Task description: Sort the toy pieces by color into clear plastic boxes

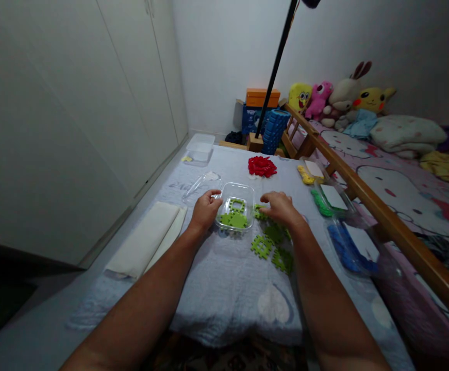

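Note:
A clear plastic container [249, 191] stands on the cloth-covered table with several green interlocking puzzle pieces [233, 220] inside. My left hand [207, 207] grips its left rim between thumb and fingers. To the right of the container, my right hand [280, 207] hovers low over a loose group of green puzzle pieces [262, 246]. Its thumb and index finger are apart, close to the piece nearest the container; I cannot tell whether they touch it. My right hand and wrist hide part of the group. A clear lid [202, 186] lies just beyond my left hand.
A red pile of pieces [262, 166] lies at the far side. Clear boxes of yellow [306, 175], green [320, 203] and blue pieces [346, 246] line the right edge by a wooden bed rail [348, 178]. Folded cloth [145, 238] and an empty tub [201, 147] are at left.

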`<action>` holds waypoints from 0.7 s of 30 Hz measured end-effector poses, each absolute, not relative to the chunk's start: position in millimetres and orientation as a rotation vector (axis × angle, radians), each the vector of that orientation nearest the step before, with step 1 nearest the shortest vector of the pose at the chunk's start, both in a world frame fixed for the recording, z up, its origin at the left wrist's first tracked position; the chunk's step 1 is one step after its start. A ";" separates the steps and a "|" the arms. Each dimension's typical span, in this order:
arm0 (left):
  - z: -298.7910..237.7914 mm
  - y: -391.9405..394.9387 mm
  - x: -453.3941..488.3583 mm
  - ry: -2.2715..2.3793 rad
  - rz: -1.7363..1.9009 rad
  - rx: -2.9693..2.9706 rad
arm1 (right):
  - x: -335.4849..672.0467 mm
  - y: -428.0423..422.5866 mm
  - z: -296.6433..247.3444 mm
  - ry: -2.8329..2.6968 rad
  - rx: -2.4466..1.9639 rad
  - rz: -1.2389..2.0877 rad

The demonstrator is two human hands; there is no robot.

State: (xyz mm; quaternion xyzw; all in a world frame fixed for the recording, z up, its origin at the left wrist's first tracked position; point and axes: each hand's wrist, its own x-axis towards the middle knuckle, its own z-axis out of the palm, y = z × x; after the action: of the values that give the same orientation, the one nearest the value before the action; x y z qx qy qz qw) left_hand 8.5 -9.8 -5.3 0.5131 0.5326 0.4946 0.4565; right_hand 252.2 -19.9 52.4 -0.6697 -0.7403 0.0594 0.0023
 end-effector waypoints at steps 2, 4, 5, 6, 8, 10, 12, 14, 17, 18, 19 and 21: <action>-4.3 -10.6 8.9 1.308 1.221 1.260 | 250.7 -24.5 46.4 -2.377 -2.135 0.191; -3.5 -11.0 9.1 1.310 1.219 1.259 | 247.9 -27.1 41.7 -2.416 -2.147 0.200; -3.3 -11.1 9.1 1.314 1.217 1.260 | 246.6 -27.7 39.9 -2.423 -2.147 0.206; -3.2 -11.0 9.1 1.317 1.215 1.263 | 245.6 -28.0 38.6 -2.423 -2.146 0.211; -3.4 -10.7 9.1 1.323 1.216 1.265 | 245.2 -27.9 37.3 -2.409 -2.136 0.224; -4.2 -10.0 9.0 1.324 1.222 1.265 | 246.8 -27.6 37.8 -2.376 -2.121 0.239; -5.1 -9.6 8.9 1.325 1.223 1.266 | 250.2 -27.8 39.7 -2.338 -2.104 0.266; -5.9 -9.4 8.8 1.327 1.220 1.271 | 254.9 -28.2 42.4 -2.298 -2.100 0.307; -6.0 -9.6 8.5 1.332 1.218 1.285 | 263.5 -28.6 46.1 -2.239 -2.098 0.375; -5.9 -9.6 8.4 1.333 1.219 1.290 | 266.8 -28.5 47.1 -2.225 -2.082 0.394; -5.9 -9.6 8.2 1.336 1.218 1.296 | 270.3 -28.1 48.0 -2.212 -2.053 0.410; -5.9 -9.4 8.0 1.341 1.215 1.301 | 277.3 -26.7 49.9 -2.167 -1.973 0.426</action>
State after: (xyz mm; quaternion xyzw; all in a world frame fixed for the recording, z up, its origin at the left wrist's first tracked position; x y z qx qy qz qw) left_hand 8.0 -9.4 -5.9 0.5240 0.5401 0.4893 0.4408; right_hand 277.3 -26.7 49.9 -0.6636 -0.7287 0.1432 0.0901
